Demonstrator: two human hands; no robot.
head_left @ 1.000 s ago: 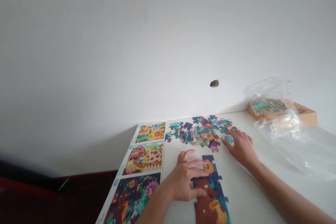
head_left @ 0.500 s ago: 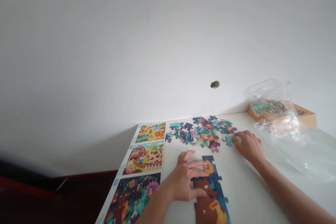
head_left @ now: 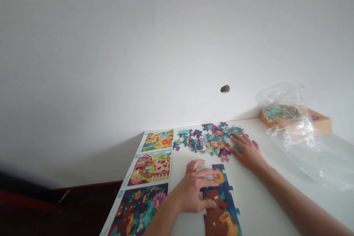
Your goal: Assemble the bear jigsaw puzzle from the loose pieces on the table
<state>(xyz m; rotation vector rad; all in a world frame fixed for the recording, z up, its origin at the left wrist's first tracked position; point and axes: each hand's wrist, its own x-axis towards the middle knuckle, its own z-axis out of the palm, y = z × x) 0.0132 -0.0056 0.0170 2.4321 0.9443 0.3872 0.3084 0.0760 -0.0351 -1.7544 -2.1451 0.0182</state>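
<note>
A joined strip of jigsaw puzzle [head_left: 219,210] with a brown bear and a yellow jug lies at the near middle of the white table. My left hand [head_left: 195,188] rests at its left edge, fingers apart, with some fingertips on the pieces. Farther back, loose puzzle pieces [head_left: 197,142] lie heaped in many colours. At the right side of this heap, my right hand [head_left: 247,151] is spread palm down over some pieces, its fingertips touching them. What lies beneath its palm is hidden.
Along the table's left edge lies a picture sheet [head_left: 153,166] with animal scenes. At the back right, clear plastic bags [head_left: 287,118] with more pieces lie on and before an orange box [head_left: 323,123]. A white wall [head_left: 166,44] with a hole [head_left: 225,89] stands behind.
My right hand has shifted left onto the heap, and its fingers have spread from a bent, closed posture. My left hand and the joined strip stay in place.
</note>
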